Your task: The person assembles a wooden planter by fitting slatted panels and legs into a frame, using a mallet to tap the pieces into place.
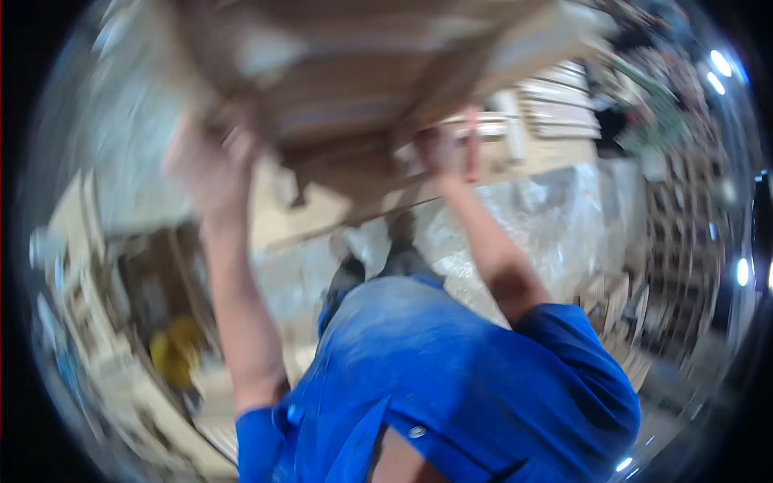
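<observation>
A large brown wooden piece with raised edges [354, 88], blurred by motion, fills the top middle of the view. My left hand [216, 157] grips its lower left side, fingers wrapped at the edge. Further right, my right hand [435, 153] holds the same piece near its lower right corner, with the fingers partly hidden and smeared. Both arms reach forward from blue sleeves. Beneath the piece lies a pale wooden board or tabletop [310, 211].
Stacked light slats [560, 109] and a red item [473, 145] lie beyond my right hand. Wooden racks [672, 241] stand at the right. Wooden framing [101, 322] and a yellow object [175, 350] are at the left. Plastic-like sheeting [555, 209] covers the floor area.
</observation>
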Motion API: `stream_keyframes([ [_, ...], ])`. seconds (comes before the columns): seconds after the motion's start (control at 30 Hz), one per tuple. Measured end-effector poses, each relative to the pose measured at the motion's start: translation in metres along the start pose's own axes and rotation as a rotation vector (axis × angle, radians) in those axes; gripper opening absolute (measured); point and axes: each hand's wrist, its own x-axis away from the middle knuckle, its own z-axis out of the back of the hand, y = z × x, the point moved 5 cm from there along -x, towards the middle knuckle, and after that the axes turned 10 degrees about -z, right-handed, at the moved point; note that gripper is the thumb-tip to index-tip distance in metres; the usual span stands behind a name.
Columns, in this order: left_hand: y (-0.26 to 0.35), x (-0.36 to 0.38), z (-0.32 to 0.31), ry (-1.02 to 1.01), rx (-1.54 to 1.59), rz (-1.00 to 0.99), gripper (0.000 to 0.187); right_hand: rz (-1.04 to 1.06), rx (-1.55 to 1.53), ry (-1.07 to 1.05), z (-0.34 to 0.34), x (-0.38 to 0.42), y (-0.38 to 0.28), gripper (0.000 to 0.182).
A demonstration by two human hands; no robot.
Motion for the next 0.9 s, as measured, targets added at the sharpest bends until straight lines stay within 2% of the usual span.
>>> stream_keyframes([
  [0.03, -0.003, 0.003, -0.004, 0.045, 0.185, 0.033, 0.023, 0.013, -0.462, 0.086, 0.001, 0.003, 0.009, 0.030],
  [0.07, -0.013, 0.007, -0.012, 0.103, 0.381, 0.064, 0.025, -0.081, -0.467, 0.161, 0.014, 0.010, 0.001, 0.018],
  [0.1, -0.026, 0.012, -0.019, -0.014, 0.291, 0.084, 0.034, -0.116, -0.487, 0.109, 0.010, 0.009, 0.001, 0.015],
  [0.13, -0.015, 0.007, -0.011, -0.096, 0.285, 0.101, 0.031, -0.109, -0.666, 0.188, 0.024, 0.015, -0.001, 0.017],
  [0.17, 0.004, 0.002, -0.006, -0.019, 0.444, 0.079, 0.028, -0.139, -0.711, 0.158, 0.023, 0.015, 0.001, 0.019],
  [0.2, 0.013, -0.001, 0.000, 0.059, 0.386, 0.077, 0.030, -0.154, -0.767, 0.107, 0.022, 0.013, 0.003, 0.021],
  [0.23, -0.001, 0.001, 0.007, -0.052, 0.254, 0.223, 0.032, -0.161, -0.776, 0.151, 0.045, 0.017, 0.008, 0.021],
  [0.27, 0.006, -0.006, 0.026, 0.234, 0.198, -0.003, 0.031, -0.139, -0.604, 0.186, 0.083, 0.031, 0.010, 0.026],
  [0.3, 0.027, -0.021, 0.056, 0.275, -0.093, -0.062, 0.031, -0.137, -0.642, 0.231, 0.136, 0.049, 0.008, 0.032],
  [0.33, 0.039, -0.036, 0.079, 0.359, -0.078, -0.240, 0.034, -0.133, -0.678, 0.276, 0.190, 0.068, 0.006, 0.038],
  [0.37, 0.052, -0.051, 0.100, 0.439, -0.067, -0.415, 0.038, -0.135, -0.924, 0.337, 0.257, 0.078, 0.007, 0.044],
  [0.43, 0.091, -0.096, 0.125, 0.386, -0.166, -0.705, 0.039, 0.196, -0.858, 0.787, 0.370, 0.097, -0.006, 0.045],
  [0.47, 0.105, -0.116, 0.124, 0.388, -0.159, -0.712, 0.039, 0.395, -0.818, 0.962, 0.407, 0.080, -0.024, 0.048],
  [0.5, 0.121, -0.137, 0.115, 0.276, -0.118, -0.737, 0.039, 0.599, -0.764, 1.135, 0.430, 0.062, -0.049, 0.052],
  [0.53, 0.130, -0.149, 0.106, 0.165, -0.077, -0.761, 0.040, 0.482, -0.468, 0.947, 0.438, 0.039, -0.075, 0.055],
  [0.57, 0.119, -0.152, 0.098, 0.171, -0.071, -0.768, 0.040, 0.361, -0.180, 0.748, 0.438, 0.017, -0.092, 0.060],
  [0.6, 0.102, -0.157, 0.075, -0.040, -0.114, -0.679, 0.040, 0.355, -0.174, 0.755, 0.441, 0.008, -0.099, 0.060],
  [0.67, 0.082, -0.168, 0.051, -0.258, -0.143, -0.597, 0.042, 0.166, -0.221, -0.014, 0.407, -0.024, -0.104, 0.065],
  [0.73, 0.086, -0.172, 0.048, -0.652, -0.337, -0.282, 0.048, 0.189, -0.202, 0.008, 0.406, -0.027, -0.104, 0.061],
  [0.77, 0.092, -0.163, 0.050, -0.404, -0.135, -0.367, 0.050, 0.226, -0.180, 0.035, 0.406, -0.029, -0.106, 0.057],
  [0.8, 0.085, -0.158, 0.044, -0.422, -0.124, -0.366, 0.050, 0.212, -0.178, 0.021, 0.402, -0.034, -0.107, 0.057],
  [0.87, 0.078, -0.161, 0.043, -0.312, -0.218, -0.440, 0.047, 0.238, -0.152, -0.030, 0.399, -0.043, -0.110, 0.050],
  [0.9, 0.076, -0.168, 0.043, -0.449, -0.237, -0.439, 0.043, 0.219, -0.152, -0.036, 0.398, -0.048, -0.110, 0.050],
])
